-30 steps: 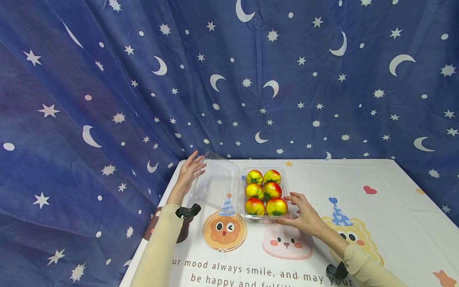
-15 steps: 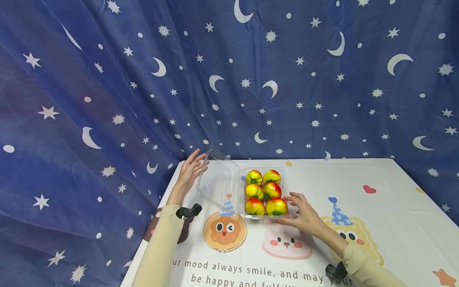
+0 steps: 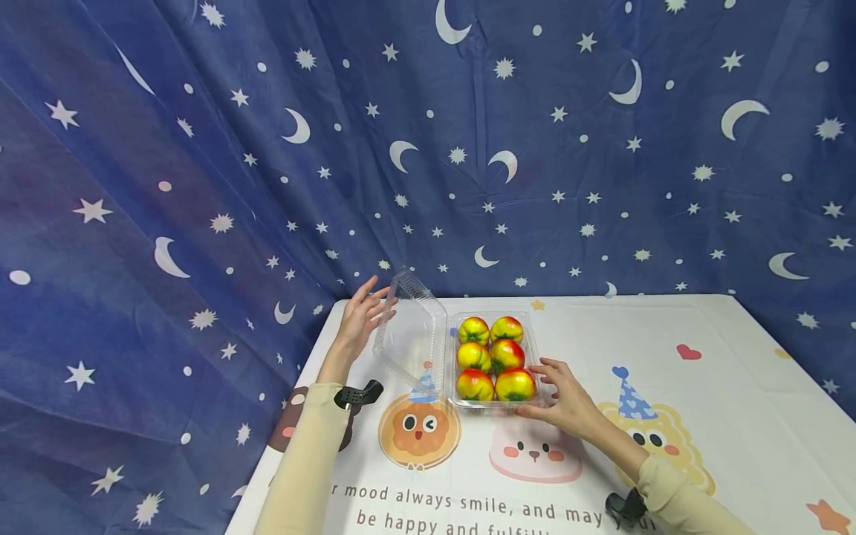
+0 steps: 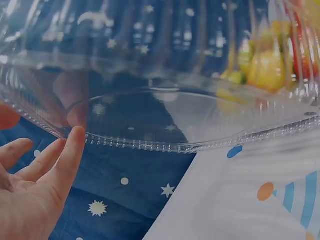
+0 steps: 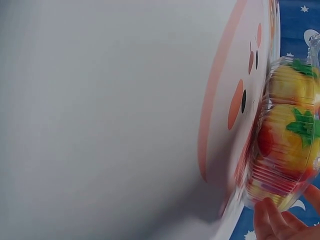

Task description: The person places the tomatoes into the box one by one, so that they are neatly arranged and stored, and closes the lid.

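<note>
Left hand (image 3: 360, 325) has loose, straight fingers on a tilted clear-plastic lid (image 3: 416, 334), right hand (image 3: 563, 399) kinda grips the clear-plastic tub (image 3: 533, 343) of red-yellow fruits (image 3: 507, 357).

Site: cloth-draped set; type of room cannot be told. Dark blue cloth (image 3: 428, 178) with moon-and-star print hangs behind and at left; in front, white tablecloth (image 3: 595, 342) bears cartoon figures (image 3: 419, 440) and lettering (image 3: 493, 508).
</note>
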Demonstrator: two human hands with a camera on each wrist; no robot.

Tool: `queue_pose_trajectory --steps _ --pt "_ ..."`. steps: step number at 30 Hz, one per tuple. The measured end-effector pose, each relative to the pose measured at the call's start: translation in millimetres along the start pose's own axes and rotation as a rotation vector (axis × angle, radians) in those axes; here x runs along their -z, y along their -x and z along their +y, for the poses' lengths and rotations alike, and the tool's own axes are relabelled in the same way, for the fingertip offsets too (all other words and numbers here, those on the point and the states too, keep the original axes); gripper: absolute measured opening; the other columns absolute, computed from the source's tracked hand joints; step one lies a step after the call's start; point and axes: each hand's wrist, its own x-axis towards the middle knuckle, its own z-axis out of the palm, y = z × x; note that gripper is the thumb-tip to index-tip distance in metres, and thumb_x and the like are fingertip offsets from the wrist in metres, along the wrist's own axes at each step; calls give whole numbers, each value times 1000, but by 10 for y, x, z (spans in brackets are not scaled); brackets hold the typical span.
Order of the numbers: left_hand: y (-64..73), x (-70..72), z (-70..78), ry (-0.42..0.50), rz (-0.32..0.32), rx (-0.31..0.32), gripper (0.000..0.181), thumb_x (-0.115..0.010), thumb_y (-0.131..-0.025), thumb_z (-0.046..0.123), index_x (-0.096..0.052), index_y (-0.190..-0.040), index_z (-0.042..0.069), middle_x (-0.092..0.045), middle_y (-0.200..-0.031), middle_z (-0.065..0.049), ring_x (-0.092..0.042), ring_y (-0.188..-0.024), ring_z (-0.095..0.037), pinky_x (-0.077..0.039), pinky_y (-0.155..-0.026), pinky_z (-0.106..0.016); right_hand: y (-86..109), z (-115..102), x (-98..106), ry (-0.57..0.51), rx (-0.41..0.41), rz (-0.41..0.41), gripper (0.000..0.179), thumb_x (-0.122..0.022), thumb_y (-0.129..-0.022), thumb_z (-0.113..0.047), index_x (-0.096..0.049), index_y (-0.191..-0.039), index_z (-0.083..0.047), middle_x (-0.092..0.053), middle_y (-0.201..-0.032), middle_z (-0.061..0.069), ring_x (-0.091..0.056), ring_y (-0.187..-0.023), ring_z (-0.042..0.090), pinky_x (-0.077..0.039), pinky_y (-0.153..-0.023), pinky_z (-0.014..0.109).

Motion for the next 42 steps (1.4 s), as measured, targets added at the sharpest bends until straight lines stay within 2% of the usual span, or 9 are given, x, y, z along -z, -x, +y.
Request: queue_pose_trajectory --steps 6,11,19,24,29,35,42 --pt "26 -71 -10 26 -3 10 60 -45 -102 10 -21 -157 7 -34 -152 -27 -48 -130 -44 -48 -101 -44 9 -26 20 -18 -3 12 81 -89 -71 -36 -55 -136 -3 -38 -145 24 -57 -113 44 -54 -86 53" --pt "33 -123 -17 37 -9 8 59 -45 -103 12 -21 -157 6 -38 -149 -28 -45 -130 -47 -50 -98 -41 16 -33 46 -19 -4 19 82 -89 -71 -36 -54 -136 -3 -38 -145 23 -58 -112 45 -54 -86 53" --pt "46 -189 -11 -5 -57 -13 61 -45 -104 16 -18 -157 7 -39 -149 -26 -43 -133 -46 -47 -102 -45 23 -34 61 -12 -25 27 81 -89 -71 -37 -54 -137 -4 -39 -144 23 -57 -113 44 -54 -87 53" --pt "99 -187 -28 -42 -60 -27 60 -44 -104 16 -18 -157 5 -38 -149 -27 -43 -133 -46 -43 -105 -51 58 -29 -23 -34 -25 22 78 -89 -72 -34 -55 -135 -5 -40 -143 24 -59 -111 44 -54 -87 51" --pt "101 -219 -17 -44 -68 -43 60 -43 -103 14 -19 -156 4 -37 -150 -28 -41 -134 -46 -44 -104 -51 69 -42 -63 -37 -23 34 76 -89 -72 -34 -56 -135 -6 -41 -143 24 -59 -110 43 -54 -87 52" --pt "87 -277 7 -62 -84 -47 60 -42 -103 12 -18 -156 2 -34 -151 -29 -37 -136 -44 -42 -105 -52 78 -46 -72 -27 -13 42 77 -90 -71 -34 -57 -134 -6 -41 -142 25 -60 -108 42 -55 -86 50" --pt "82 -322 -20 -62 -84 -56 59 -41 -104 11 -17 -156 2 -35 -151 -27 -38 -136 -45 -40 -106 -54 88 -49 -45 -27 5 52 75 -89 -72 -34 -57 -134 -5 -41 -141 25 -61 -108 42 -55 -85 50"
